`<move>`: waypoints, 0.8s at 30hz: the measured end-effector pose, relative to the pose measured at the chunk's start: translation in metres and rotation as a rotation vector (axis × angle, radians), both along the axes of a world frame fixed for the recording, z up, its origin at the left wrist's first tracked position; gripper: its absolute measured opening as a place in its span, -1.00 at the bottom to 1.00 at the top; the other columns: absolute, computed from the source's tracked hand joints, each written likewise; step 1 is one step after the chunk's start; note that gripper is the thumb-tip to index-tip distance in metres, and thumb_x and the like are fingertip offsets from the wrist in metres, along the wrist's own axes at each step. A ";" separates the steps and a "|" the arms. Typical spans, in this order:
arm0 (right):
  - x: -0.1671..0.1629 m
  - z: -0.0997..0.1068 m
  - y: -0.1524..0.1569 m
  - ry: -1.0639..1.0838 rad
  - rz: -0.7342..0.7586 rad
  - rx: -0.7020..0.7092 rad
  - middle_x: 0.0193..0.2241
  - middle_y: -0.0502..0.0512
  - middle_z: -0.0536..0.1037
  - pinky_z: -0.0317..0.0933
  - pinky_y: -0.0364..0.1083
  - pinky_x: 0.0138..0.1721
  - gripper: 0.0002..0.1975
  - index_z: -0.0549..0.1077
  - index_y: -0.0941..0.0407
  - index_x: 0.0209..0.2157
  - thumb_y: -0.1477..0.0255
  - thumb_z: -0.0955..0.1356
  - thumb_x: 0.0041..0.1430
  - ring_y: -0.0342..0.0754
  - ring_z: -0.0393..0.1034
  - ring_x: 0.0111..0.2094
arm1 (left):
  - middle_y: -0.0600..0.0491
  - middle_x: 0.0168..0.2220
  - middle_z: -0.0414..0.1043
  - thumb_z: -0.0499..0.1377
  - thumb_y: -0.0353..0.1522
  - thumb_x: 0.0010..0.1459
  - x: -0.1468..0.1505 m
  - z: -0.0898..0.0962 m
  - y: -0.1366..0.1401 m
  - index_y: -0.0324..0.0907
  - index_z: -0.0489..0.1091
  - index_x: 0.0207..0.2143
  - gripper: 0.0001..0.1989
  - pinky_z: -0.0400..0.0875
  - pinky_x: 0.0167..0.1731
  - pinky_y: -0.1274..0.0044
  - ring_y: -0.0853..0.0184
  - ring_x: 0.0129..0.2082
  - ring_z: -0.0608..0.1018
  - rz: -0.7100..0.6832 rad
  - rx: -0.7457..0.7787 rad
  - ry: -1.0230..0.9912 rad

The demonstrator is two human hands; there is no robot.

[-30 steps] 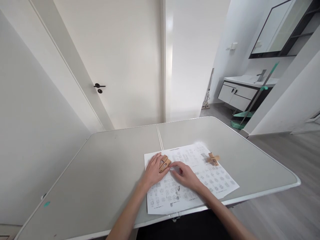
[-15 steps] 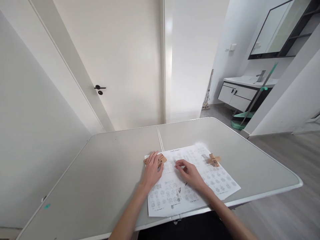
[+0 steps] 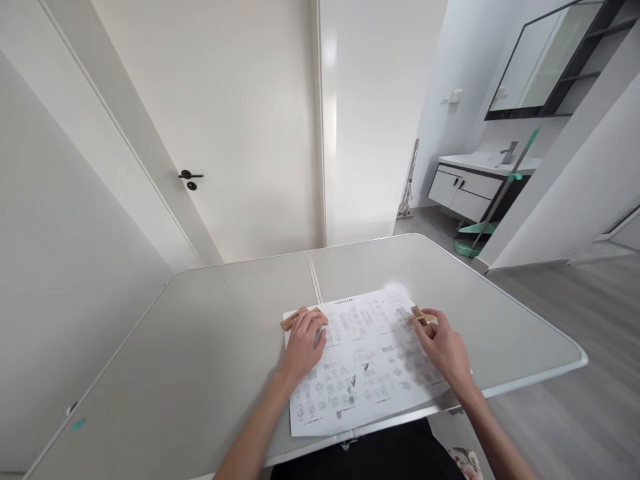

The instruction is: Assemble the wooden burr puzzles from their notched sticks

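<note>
A large printed sheet of paper (image 3: 345, 400) with rows of small grey figures lies on the table. At its upper left corner are flat notched wooden pieces (image 3: 293, 319). My left hand (image 3: 303, 343) rests over them with its fingers stretched out and slightly bent, partly hiding them. Near the sheet's right edge, notched wooden bars (image 3: 419, 315) lie crossed over each other. My right hand (image 3: 444, 347) has its thumb and fingers closed around this crossed wooden piece. The fingers cover part of it, and whether it is lifted I cannot tell.
The grey folding table (image 3: 215, 360) has a white rim and a seam across it. Beyond it stand a white door (image 3: 250, 133) and a wall. Farther right are a washbasin cabinet (image 3: 463, 190), a mop (image 3: 410, 180) and a green dustpan (image 3: 467, 248).
My right hand has moved right across the sheet to the crossed wooden piece and closed on it. My left hand stays over the left wooden pieces, which have shifted slightly. The view has turned a little.
</note>
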State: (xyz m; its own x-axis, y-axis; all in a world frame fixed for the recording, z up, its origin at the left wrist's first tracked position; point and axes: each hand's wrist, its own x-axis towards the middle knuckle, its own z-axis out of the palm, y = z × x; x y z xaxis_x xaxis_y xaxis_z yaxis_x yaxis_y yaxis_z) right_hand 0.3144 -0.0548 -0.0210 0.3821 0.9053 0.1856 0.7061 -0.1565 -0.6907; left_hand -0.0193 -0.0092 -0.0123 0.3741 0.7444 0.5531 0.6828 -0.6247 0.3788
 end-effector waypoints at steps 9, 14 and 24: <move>0.010 -0.006 0.011 -0.137 0.003 -0.105 -0.52 -0.01 0.52 0.06 -0.13 -0.54 -0.62 0.36 0.01 -0.08 0.03 0.24 0.28 0.07 0.46 -0.45 | 0.01 -0.05 0.46 0.11 -0.51 0.29 0.000 0.000 0.001 -0.07 0.42 -0.12 -0.80 0.40 0.06 0.25 0.19 0.01 0.49 -0.033 -0.030 -0.043; 0.008 0.002 0.015 -0.107 0.065 -0.015 -0.53 -0.01 0.50 0.07 -0.12 -0.51 -0.62 0.38 0.02 -0.14 0.00 0.22 0.32 0.03 0.38 -0.49 | 0.00 -0.06 0.47 0.09 -0.50 0.31 0.001 0.002 0.001 -0.08 0.42 -0.14 -0.81 0.39 0.06 0.24 0.19 0.00 0.49 -0.046 -0.038 -0.059; -0.067 0.028 0.040 0.646 0.646 0.046 -0.62 -0.12 0.27 0.03 -0.13 -0.53 -0.59 0.39 0.07 -0.16 -0.01 0.27 0.34 -0.13 0.10 -0.59 | 0.02 -0.08 0.51 0.11 -0.34 0.36 0.006 0.012 -0.007 -0.04 0.40 -0.07 -0.86 0.40 0.06 0.31 0.20 0.00 0.52 -0.106 -0.207 -0.172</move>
State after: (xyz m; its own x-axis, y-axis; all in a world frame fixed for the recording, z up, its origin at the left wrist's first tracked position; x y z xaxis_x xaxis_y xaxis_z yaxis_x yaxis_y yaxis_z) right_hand 0.2469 -0.0145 0.0072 -0.1541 0.9762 0.1523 0.1207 0.1716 -0.9777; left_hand -0.0136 -0.0166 -0.0004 0.3701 0.8097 0.4555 0.5325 -0.5866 0.6102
